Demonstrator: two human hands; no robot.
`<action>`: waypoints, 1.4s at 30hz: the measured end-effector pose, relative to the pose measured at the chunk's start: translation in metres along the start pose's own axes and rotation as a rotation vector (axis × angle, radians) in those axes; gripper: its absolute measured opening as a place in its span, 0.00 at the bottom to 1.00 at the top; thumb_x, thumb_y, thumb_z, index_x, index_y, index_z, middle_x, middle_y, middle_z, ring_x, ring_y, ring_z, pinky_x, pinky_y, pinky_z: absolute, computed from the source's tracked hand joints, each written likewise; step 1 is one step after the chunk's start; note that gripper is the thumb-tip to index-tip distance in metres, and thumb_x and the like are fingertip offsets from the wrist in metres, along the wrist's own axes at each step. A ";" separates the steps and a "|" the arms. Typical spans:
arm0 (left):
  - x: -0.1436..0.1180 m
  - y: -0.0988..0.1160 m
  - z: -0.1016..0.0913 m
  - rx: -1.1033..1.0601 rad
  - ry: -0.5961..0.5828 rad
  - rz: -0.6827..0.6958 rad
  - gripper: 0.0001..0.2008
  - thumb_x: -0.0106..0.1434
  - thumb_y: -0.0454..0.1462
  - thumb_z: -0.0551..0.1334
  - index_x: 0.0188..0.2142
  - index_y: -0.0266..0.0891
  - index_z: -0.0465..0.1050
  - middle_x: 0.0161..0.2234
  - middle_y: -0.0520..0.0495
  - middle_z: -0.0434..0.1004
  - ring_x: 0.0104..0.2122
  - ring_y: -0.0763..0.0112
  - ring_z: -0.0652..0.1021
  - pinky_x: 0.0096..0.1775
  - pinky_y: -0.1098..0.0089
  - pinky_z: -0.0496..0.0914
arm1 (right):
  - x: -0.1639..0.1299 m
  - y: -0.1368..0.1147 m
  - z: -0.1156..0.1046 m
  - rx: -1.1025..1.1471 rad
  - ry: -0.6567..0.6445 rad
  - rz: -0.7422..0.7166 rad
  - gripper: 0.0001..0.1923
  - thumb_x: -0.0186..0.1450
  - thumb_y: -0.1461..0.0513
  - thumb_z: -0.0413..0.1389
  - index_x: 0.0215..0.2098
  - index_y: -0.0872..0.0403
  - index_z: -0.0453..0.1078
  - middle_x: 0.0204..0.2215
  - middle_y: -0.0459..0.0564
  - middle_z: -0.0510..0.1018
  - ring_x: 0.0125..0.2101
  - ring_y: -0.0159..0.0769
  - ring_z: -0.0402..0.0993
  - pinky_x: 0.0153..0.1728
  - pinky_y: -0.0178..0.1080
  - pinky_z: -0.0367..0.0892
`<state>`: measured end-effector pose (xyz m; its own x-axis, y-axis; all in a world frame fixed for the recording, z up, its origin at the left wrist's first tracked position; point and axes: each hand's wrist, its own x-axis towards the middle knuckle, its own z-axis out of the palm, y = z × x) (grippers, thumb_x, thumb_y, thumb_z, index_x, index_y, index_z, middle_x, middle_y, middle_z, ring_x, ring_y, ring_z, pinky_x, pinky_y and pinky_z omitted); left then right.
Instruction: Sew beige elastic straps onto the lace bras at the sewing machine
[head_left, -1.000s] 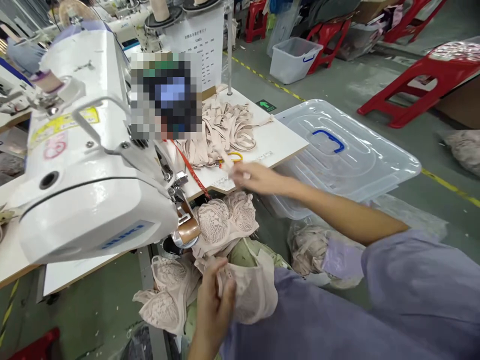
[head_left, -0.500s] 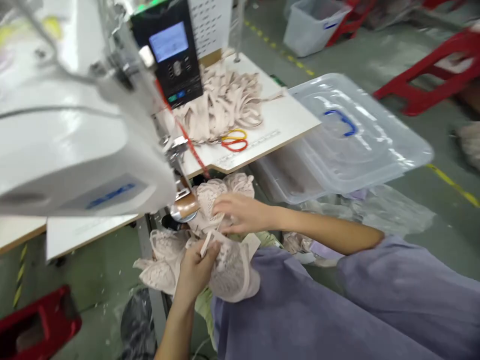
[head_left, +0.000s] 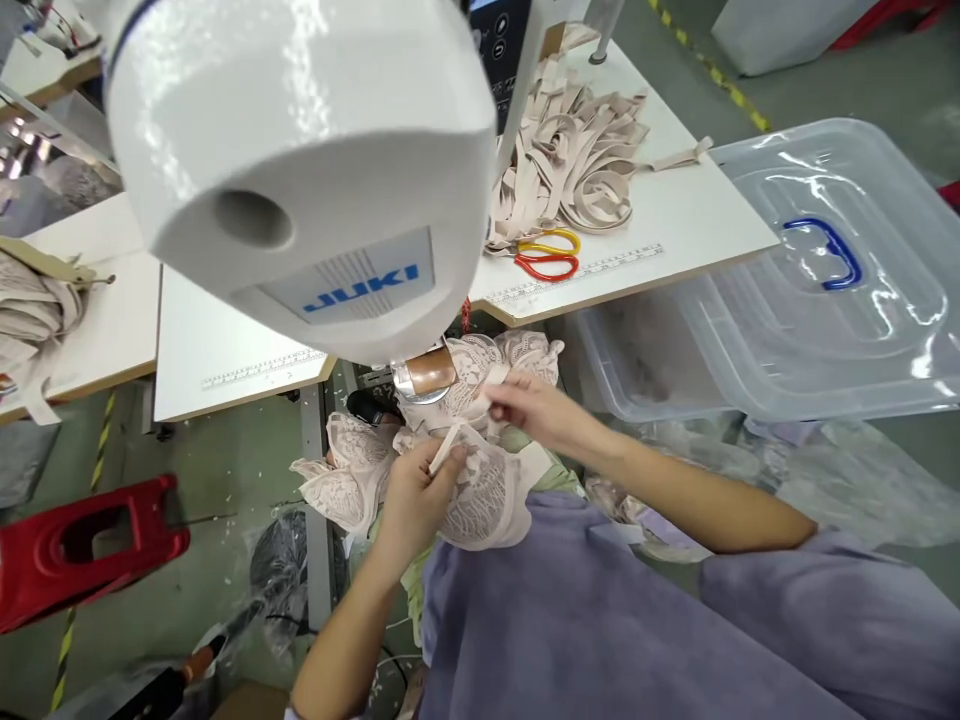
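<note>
Between my hands lies a pale beige lace bra [head_left: 484, 500], one cup spread over my lap. My left hand [head_left: 416, 500] is closed on it, with a narrow light band [head_left: 444, 447] pinched between thumb and fingers at the cup's top. A short end of beige strap [head_left: 491, 383] is pinched in my right hand [head_left: 536, 408], just in front of the sewing machine's copper-coloured arm end [head_left: 431, 371]. More lace cups [head_left: 352, 470] hang to the left of the machine arm, and others lie behind my right hand. Whether all the lace is joined is hidden.
The white sewing machine head [head_left: 315, 180] looms above. On the tabletop [head_left: 697, 215] lie a heap of beige straps [head_left: 570, 160] and red-yellow scissors [head_left: 550, 255]. A lidded clear bin [head_left: 757, 330] stands to the right; a red stool [head_left: 90, 550] is at lower left.
My right hand has drawn back to the right and now shows a strap end in its fingers. My left hand keeps its hold. The view has shifted, bringing the machine head further into the middle.
</note>
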<state>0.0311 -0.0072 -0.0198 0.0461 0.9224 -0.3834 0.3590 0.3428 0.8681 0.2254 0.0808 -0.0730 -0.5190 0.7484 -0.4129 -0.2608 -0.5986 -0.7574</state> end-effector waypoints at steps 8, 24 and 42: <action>0.001 -0.001 -0.003 0.119 0.008 0.054 0.15 0.69 0.44 0.57 0.34 0.37 0.75 0.24 0.52 0.72 0.25 0.72 0.70 0.28 0.73 0.60 | -0.026 -0.037 0.010 -0.626 -0.344 -0.173 0.14 0.69 0.52 0.58 0.40 0.53 0.78 0.50 0.51 0.77 0.47 0.39 0.74 0.48 0.40 0.68; -0.004 -0.019 0.027 -0.112 0.334 0.280 0.12 0.71 0.45 0.57 0.39 0.39 0.70 0.26 0.53 0.70 0.23 0.74 0.70 0.27 0.73 0.65 | -0.012 -0.040 0.035 -0.492 -0.211 -0.300 0.13 0.68 0.54 0.59 0.37 0.56 0.78 0.34 0.50 0.81 0.36 0.35 0.77 0.37 0.35 0.71; 0.029 0.033 -0.040 0.283 0.185 0.287 0.13 0.71 0.39 0.57 0.49 0.43 0.79 0.42 0.47 0.85 0.38 0.66 0.83 0.33 0.72 0.73 | 0.079 -0.092 0.034 -0.989 0.075 -0.743 0.09 0.64 0.56 0.60 0.31 0.52 0.68 0.34 0.49 0.73 0.35 0.39 0.69 0.39 0.43 0.68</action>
<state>0.0070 0.0382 0.0106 0.0227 0.9983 -0.0537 0.5980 0.0295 0.8009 0.1805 0.1848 -0.0187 -0.4515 0.8483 0.2766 0.2714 0.4259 -0.8631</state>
